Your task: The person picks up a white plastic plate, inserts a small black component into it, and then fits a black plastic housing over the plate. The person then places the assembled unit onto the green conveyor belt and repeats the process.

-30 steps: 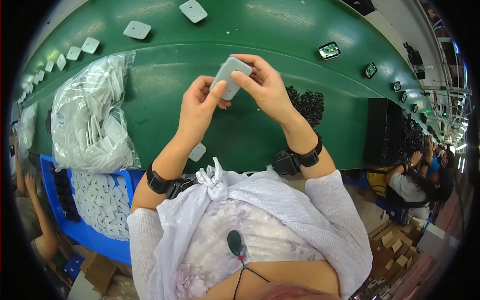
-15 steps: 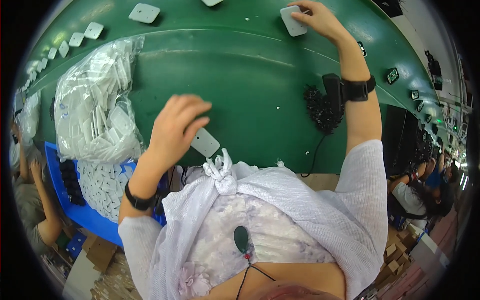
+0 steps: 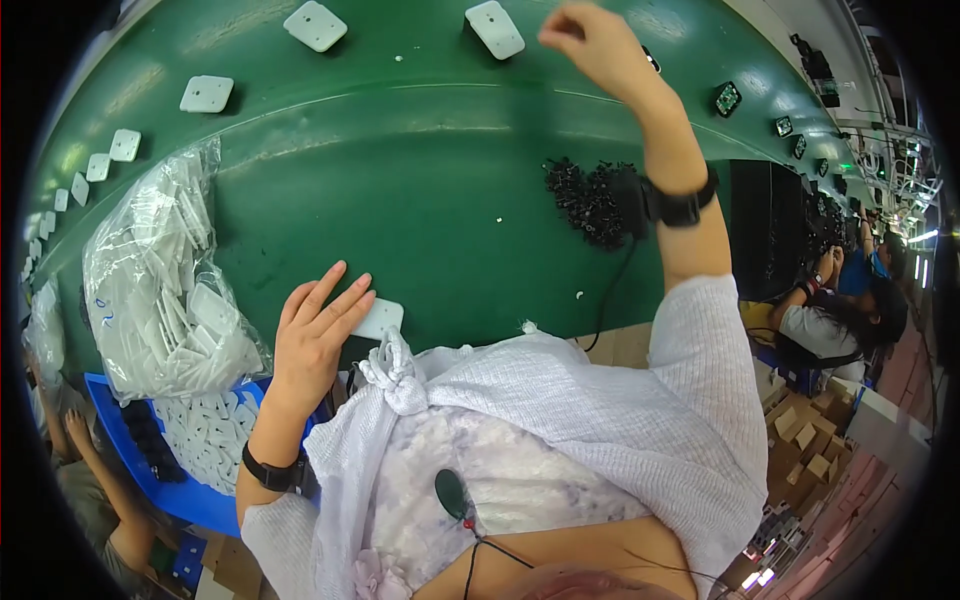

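My left hand [image 3: 318,345] lies with fingers spread beside a white plastic cover [image 3: 383,319] at the near edge of the green table [image 3: 400,220]. Its fingertips overlap or touch that cover's left side. Over the far side of the table, my right hand [image 3: 597,48] hangs with fingers curled toward the thumb, and nothing shows in it. Just left of it sits a white rounded cover [image 3: 495,30] with small holes, apart from the fingers. Beneath my right forearm are a heap of small black parts [image 3: 590,200] and a black corded tool [image 3: 630,205].
More white covers [image 3: 315,26] form a line curving off to the left. A clear bag of white covers [image 3: 165,290] stands at left, above a blue bin [image 3: 180,500] holding small white pieces. Units with green circuit boards [image 3: 728,98] line the right. Co-workers sit at both sides.
My right hand has let go of the white cover, which now stands left of it. My left hand has lowered toward the near cover, fingers spreading. The row of covers has shifted left in view.
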`<state>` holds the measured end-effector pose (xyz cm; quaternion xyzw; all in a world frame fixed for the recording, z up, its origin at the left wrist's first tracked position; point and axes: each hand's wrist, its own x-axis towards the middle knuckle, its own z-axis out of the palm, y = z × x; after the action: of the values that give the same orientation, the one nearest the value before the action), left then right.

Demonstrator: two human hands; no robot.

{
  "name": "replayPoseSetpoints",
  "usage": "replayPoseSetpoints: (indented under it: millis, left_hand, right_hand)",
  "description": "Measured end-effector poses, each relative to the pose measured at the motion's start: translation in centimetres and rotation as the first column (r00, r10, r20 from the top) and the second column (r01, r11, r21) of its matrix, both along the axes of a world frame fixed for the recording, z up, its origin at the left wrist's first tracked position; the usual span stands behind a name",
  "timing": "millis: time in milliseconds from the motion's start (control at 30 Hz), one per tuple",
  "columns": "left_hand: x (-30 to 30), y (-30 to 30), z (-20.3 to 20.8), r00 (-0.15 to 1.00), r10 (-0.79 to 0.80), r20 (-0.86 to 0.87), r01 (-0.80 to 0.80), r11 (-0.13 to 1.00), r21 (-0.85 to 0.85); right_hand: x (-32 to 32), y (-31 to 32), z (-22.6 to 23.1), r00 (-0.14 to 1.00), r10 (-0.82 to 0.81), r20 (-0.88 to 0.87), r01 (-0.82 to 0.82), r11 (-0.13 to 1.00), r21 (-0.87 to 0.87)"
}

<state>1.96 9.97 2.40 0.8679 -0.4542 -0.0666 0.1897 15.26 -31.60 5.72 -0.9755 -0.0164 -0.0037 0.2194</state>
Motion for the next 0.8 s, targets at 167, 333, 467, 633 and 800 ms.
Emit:
replayPoseSetpoints:
  millis: [167, 333, 467, 633, 800]
  left_hand:
    - [-0.3, -1.0, -1.0, 0.911, 0.254, -0.324, -0.363, 0.866, -0.343]
    - [0.4, -4.7, -2.6, 0.597, 0.177, -0.783, -0.679, 0.630, -0.375]
    - [0.8, -7.2, -3.5, 0.548, 0.176, -0.818, -0.703, 0.626, -0.336]
    - [1.0, -9.1, -2.1, 0.568, 0.122, -0.814, -0.703, 0.585, -0.404]
    - [1.3, -9.8, -1.8, 0.560, 0.074, -0.825, -0.692, 0.589, -0.417]
  right_hand:
    - [-9.7, 1.5, 0.7, 0.996, 0.044, -0.077, -0.048, 0.997, -0.053]
    - [-12.8, 1.4, -2.3, 0.990, -0.092, -0.109, 0.097, 0.994, 0.050]
    - [-13.5, 3.0, -3.4, 0.983, -0.169, -0.065, 0.173, 0.983, 0.054]
    - [-14.2, 4.0, -3.9, 0.986, -0.090, 0.141, 0.086, 0.996, 0.036]
    - [-13.9, 4.8, -4.1, 0.963, -0.044, 0.267, 0.027, 0.997, 0.065]
